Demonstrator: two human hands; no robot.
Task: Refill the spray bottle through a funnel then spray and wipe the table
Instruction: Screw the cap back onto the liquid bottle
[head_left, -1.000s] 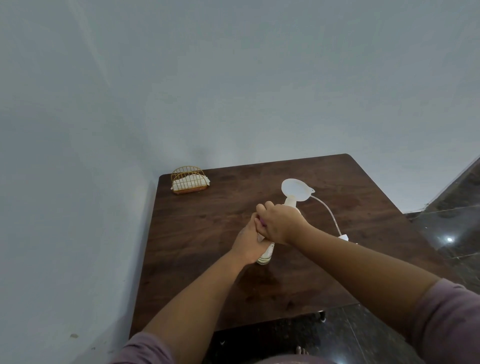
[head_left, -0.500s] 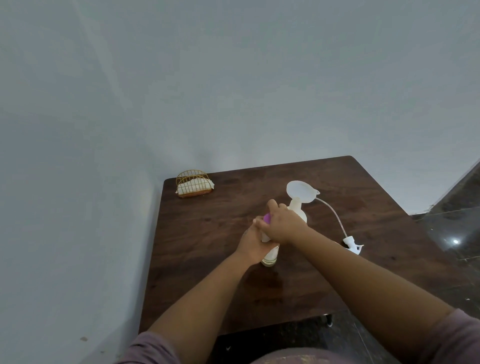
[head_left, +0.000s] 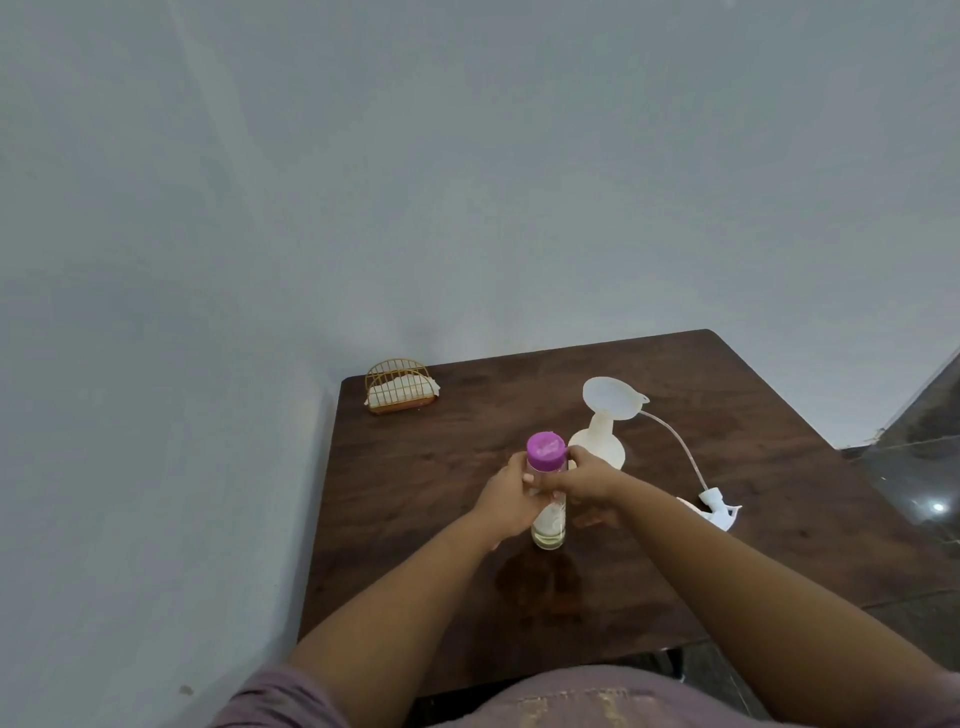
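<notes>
Fingers of left hand (head_left: 506, 496) curling round mid-body of clear refill bottle (head_left: 548, 512), gripping it; fingers of right hand (head_left: 584, 480) pinching just under purple cap (head_left: 545, 448), clamped on neck. Bottle standing upright on dark wooden table (head_left: 415, 493), pale liquid showing near base. Cap sitting on; tight or loosened, cannot tell.

Standing just behind and right of refill bottle: white spray bottle (head_left: 597, 447), uncapped, with white funnel (head_left: 613, 397) seated in mouth, bowl tilting toward right. Lying well right on table: trigger sprayer head (head_left: 719, 512) with dip tube (head_left: 675, 441) arcing back toward funnel.

Step judged: opening refill bottle ahead of pouring; refilling not yet begun. Next move calling for twisting cap off while steadying body, then lifting and tipping mouth over funnel bowl without knocking tilted funnel.

Sitting at far left corner: gold wire napkin holder (head_left: 400, 387) with white napkins, well apart from hands, likely wiping material. Showing on table surface just in front of bottle: darker sheen, possibly wetness; cannot confirm.

Wall (head_left: 156, 415) running along left table edge; wall behind far edge. Open tabletop lying left of bottle and toward near edge. Right edge dropping to dark floor (head_left: 914, 467); sprayer head resting well inside it.
</notes>
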